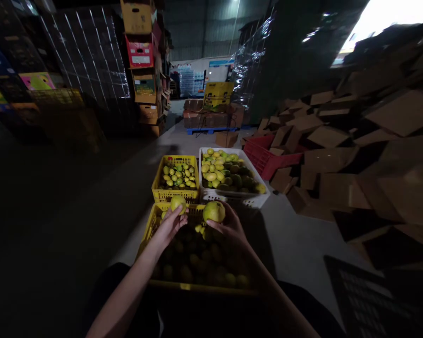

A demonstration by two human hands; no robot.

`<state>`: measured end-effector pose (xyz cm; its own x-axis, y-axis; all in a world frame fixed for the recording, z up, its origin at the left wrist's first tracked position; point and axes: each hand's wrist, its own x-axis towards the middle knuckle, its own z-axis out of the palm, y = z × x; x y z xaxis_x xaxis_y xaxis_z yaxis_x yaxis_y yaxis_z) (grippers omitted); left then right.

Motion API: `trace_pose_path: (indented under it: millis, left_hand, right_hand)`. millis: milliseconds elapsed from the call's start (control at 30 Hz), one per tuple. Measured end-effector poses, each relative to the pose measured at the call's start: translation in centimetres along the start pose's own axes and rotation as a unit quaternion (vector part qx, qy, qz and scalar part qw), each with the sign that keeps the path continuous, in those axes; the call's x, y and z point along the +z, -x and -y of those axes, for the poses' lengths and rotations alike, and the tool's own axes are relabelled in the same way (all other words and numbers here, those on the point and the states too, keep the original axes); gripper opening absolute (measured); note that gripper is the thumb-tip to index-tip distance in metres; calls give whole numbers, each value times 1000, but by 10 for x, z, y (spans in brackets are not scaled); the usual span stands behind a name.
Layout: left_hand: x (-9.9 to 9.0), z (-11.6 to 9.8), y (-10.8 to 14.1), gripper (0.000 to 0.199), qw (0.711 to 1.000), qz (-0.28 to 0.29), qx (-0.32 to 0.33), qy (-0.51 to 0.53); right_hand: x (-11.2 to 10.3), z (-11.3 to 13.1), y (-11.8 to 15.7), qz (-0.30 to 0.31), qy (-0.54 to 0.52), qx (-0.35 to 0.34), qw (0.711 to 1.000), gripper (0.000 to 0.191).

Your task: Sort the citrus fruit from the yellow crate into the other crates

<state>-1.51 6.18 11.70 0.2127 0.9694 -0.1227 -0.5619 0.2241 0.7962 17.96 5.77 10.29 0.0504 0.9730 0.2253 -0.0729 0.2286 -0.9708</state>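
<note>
My left hand is closed around a round yellow-green fruit, lemon-like in look. A larger yellow-green fruit sits in my right hand, fingers wrapped about its side. Both hands are held over the near yellow crate, where many similar fruits lie in deep shadow. Beyond it on the left stands a smaller yellow crate of small fruits. Right of that, a white crate holds larger yellow and green fruits.
Flattened and opened cardboard boxes are heaped on the right, beside a red crate. Farther back, cartons rest on a blue pallet. A tall carton stack and wrapped pallets rise at the left.
</note>
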Motion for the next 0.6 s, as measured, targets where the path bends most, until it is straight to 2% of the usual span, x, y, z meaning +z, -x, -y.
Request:
trace_pose_path:
  millis: [67, 133, 267, 333, 433, 600]
  left_hand:
    - [0, 6, 2, 39, 995, -20, 67, -76]
    - [2, 11, 5, 47, 978, -15, 130, -165]
    - [3, 14, 10, 54, 930, 63, 209, -294]
    - [2, 12, 11, 54, 911, 70, 233, -334]
    - [-1, 11, 12, 57, 891, 54, 250, -376]
    - [1, 12, 11, 54, 885, 55, 253, -386]
  right_hand:
    - [-3, 2, 2, -8, 21, -19, 1000, 65]
    - [-4, 4, 6, 1, 71, -49, 996, 67]
    - [-3, 11, 17, 31, 232, -148, 961, 70]
    - [-2, 14, 20, 29, 287, -185, 939, 68]
    - [-3, 18, 22, 27, 321, -214, 922, 65]
    - [-4, 20, 23, 33, 335, -235, 912, 62]
